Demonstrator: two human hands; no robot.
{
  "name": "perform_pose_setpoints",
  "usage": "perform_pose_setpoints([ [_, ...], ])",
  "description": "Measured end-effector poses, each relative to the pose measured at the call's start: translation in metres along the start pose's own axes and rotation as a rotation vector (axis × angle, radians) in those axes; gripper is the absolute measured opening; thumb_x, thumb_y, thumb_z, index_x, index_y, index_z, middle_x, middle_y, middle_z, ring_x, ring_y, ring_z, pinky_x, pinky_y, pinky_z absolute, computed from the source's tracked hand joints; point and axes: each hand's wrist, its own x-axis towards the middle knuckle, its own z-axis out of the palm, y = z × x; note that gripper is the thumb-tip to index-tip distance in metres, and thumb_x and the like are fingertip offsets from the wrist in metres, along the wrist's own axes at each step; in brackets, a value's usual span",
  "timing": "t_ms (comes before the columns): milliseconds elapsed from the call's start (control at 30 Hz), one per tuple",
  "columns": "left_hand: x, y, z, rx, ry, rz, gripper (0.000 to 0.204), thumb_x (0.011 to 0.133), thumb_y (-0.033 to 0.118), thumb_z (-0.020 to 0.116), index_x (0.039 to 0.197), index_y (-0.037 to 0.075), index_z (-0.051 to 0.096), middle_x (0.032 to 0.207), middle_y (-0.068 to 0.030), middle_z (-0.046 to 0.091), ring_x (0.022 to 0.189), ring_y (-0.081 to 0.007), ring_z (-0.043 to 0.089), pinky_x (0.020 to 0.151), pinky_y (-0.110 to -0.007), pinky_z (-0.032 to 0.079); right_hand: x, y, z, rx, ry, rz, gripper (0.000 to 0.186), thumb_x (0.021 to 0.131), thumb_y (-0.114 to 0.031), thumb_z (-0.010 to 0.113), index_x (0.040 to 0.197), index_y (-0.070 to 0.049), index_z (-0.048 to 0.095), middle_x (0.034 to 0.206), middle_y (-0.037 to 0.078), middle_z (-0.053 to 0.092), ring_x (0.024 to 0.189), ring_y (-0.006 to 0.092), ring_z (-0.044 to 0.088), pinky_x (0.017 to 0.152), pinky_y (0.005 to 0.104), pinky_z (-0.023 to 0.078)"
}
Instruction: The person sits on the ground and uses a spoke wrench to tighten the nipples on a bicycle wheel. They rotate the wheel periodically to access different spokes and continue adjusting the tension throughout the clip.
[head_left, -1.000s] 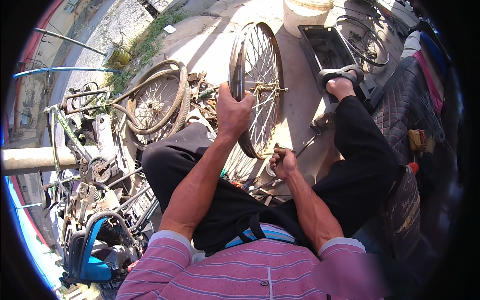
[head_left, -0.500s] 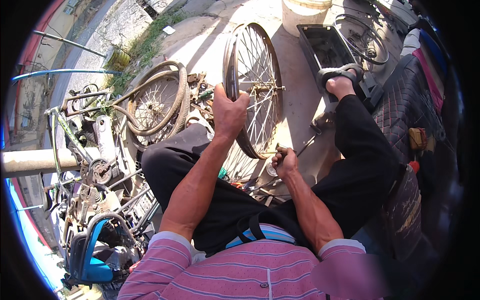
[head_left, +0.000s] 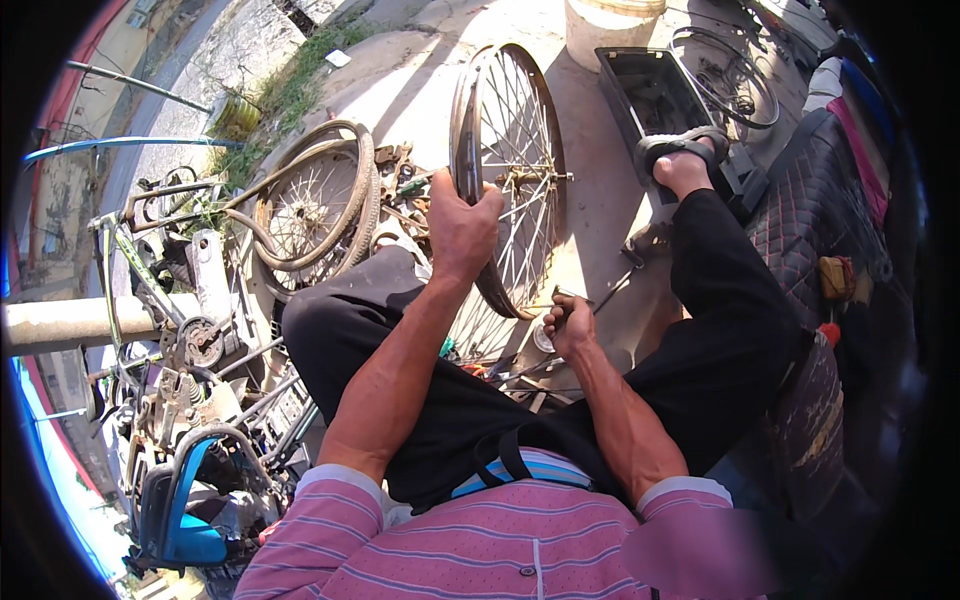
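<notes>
A spoked bicycle wheel [head_left: 463,135] stands upright in front of me, seen nearly edge-on, with its hub and axle toward the right. My left hand [head_left: 463,232] is closed around the near left part of the rim, thumb on the spoke side. Just right of the wheel's lowest part, my right hand [head_left: 573,326] is a closed fist. A thin metal piece sticks out above its fingers, close to the rim; most of it is hidden, so its kind cannot be made out.
A second wheel with a loose tyre [head_left: 365,190] lies left, beside bicycle frames and a crank [head_left: 200,342]. A black open box [head_left: 650,95], a white bucket [head_left: 612,30] and a coiled cable or tyre [head_left: 770,100] are at far right. My sandalled foot [head_left: 685,165] rests against the box.
Almost nothing differs. The wheel and my left hand have shifted very slightly to the right; my right hand keeps its place and grip.
</notes>
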Motion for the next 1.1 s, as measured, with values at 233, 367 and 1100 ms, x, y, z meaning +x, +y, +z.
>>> perform_pose_setpoints([
  [233, 0.0, 0.003, -0.002, 0.005, 0.03, -0.034, 0.027, 0.086, 0.014, 0.071, 0.097, 0.001, 0.051, 0.082, -0.0084, 0.063, 0.071, -0.0161, 0.06, 0.067, -0.035, 0.052, -0.001, 0.005, -0.008, 0.08, -0.029, -0.012, 0.024, 0.099, -0.027, 0.046, 0.104, -0.007, 0.058, 0.069, -0.001, 0.051, 0.063, 0.0183, 0.053, 0.056, 0.0313, 0.039],
  [367, -0.001, 0.006, -0.004, 0.039, 0.039, -0.014, 0.026, 0.086, 0.014, 0.071, 0.097, 0.001, 0.051, 0.082, -0.0084, 0.063, 0.072, -0.0167, 0.06, 0.069, -0.035, 0.052, -0.006, 0.007, -0.004, -0.124, -0.04, -0.163, 0.024, 0.099, -0.024, 0.047, 0.109, -0.005, 0.057, 0.074, 0.001, 0.054, 0.066, 0.0202, 0.057, 0.058, 0.0329, 0.043],
  [1100, 0.008, -0.004, -0.006, 0.013, 0.058, 0.012, 0.026, 0.085, 0.014, 0.07, 0.095, 0.002, 0.049, 0.077, -0.0069, 0.06, 0.067, -0.015, 0.058, 0.062, -0.034, 0.051, -0.082, 0.003, 0.055, -1.199, -0.179, -0.955, 0.021, 0.1, -0.022, 0.062, 0.107, -0.003, 0.067, 0.097, 0.019, 0.071, 0.091, 0.0376, 0.07, 0.08, 0.044, 0.055],
])
